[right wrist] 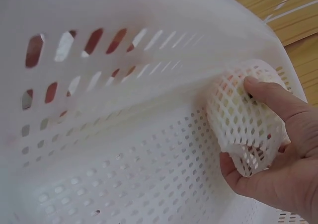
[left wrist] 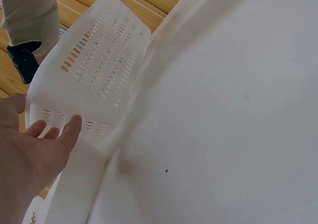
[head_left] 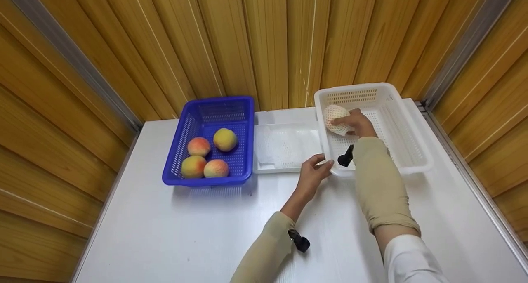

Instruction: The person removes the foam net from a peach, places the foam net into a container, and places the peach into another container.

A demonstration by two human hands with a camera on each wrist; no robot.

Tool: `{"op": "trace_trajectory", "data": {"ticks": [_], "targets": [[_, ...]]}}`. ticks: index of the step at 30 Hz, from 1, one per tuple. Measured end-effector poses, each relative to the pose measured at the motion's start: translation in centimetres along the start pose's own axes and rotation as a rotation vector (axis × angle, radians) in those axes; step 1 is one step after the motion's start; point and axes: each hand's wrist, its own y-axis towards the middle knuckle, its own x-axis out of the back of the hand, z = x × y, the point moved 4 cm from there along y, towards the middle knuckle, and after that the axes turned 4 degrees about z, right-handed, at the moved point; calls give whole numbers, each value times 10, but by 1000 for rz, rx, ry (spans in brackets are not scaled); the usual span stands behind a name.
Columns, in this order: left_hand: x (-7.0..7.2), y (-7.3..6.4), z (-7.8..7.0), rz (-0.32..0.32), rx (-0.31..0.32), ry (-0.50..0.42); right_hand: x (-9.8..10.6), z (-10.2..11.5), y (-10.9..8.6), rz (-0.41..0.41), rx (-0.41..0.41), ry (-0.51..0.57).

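Observation:
A peach in a white foam net [head_left: 337,120] is in the far left corner of the white basket [head_left: 414,167]. My right hand [head_left: 358,124] grips it, thumb on one side and fingers on the other. In the right wrist view, yellow and red skin shows through the netted peach [right wrist: 243,105], and the loose end of the net hangs toward the palm. My left hand [head_left: 312,176] is at the basket's front left corner, its fingertips at the rim. In the left wrist view, the fingers of the left hand [left wrist: 35,154] are loosely extended beside the perforated wall.
A blue basket [head_left: 208,183] on the left holds several peaches [head_left: 225,140]. Between the baskets, a shallow white tray [head_left: 280,170] contains white foam nets [head_left: 293,145]. Wood-panelled walls [head_left: 264,43] stand behind and beside the white table [head_left: 165,233].

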Motion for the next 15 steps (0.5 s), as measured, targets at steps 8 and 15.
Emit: {"op": "trace_trajectory", "data": {"ticks": [8, 15], "targets": [[-1, 1, -1, -13, 13, 29, 0, 7, 10, 2, -45, -100], [4, 3, -3, -38, 12, 14, -1, 21, 12, -29, -15, -112]]}}
